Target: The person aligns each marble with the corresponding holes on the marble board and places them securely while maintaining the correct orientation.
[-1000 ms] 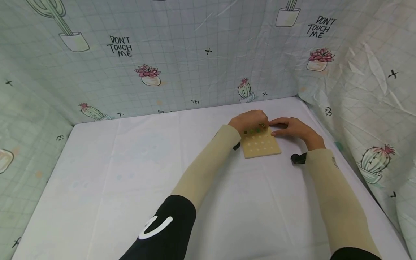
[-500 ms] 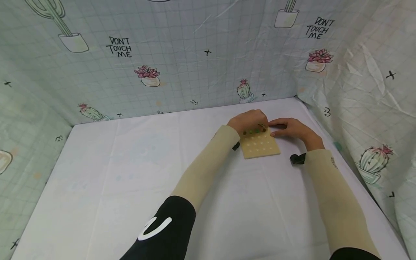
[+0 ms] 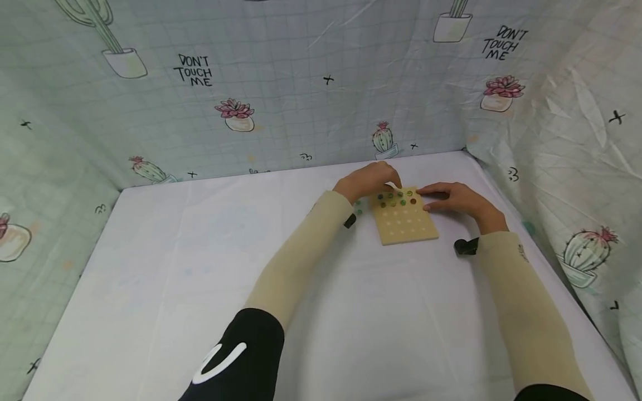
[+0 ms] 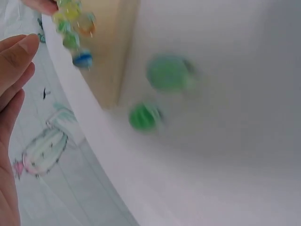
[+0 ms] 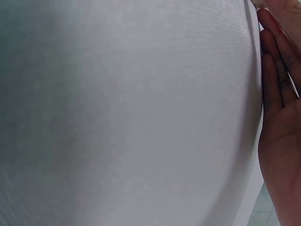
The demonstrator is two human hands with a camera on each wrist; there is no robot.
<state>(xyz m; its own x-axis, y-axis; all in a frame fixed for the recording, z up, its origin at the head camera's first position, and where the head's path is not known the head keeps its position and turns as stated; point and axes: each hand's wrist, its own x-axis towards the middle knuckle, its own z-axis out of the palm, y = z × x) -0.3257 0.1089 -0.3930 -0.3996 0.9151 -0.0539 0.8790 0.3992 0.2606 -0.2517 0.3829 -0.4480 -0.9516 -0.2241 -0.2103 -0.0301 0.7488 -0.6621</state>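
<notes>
A pale yellow pegboard (image 3: 406, 223) with rows of round hollows lies on the table, glass marbles filling places in its two far rows. My left hand (image 3: 368, 181) hovers over the board's far left corner. In the left wrist view its thumb and fingers (image 4: 16, 59) are close together, with nothing visible between them, beside a blue marble (image 4: 83, 60) on the board. A green marble (image 4: 142, 117) and a larger-looking, blurred green marble (image 4: 169, 73) lie on the table left of the board. My right hand (image 3: 458, 200) steadies the board's right edge with extended fingertips and thumb.
A white cloth covers the table (image 3: 210, 289), which meets a printed curtain (image 3: 281, 100) at the back and sides. A black wrist camera (image 3: 465, 247) sits under the right wrist, and another (image 3: 350, 221) under the left.
My left hand has lifted and shifted left from the board's far rows, uncovering the marbles there and the green ones beside the board. The right hand keeps its place at the edge.
</notes>
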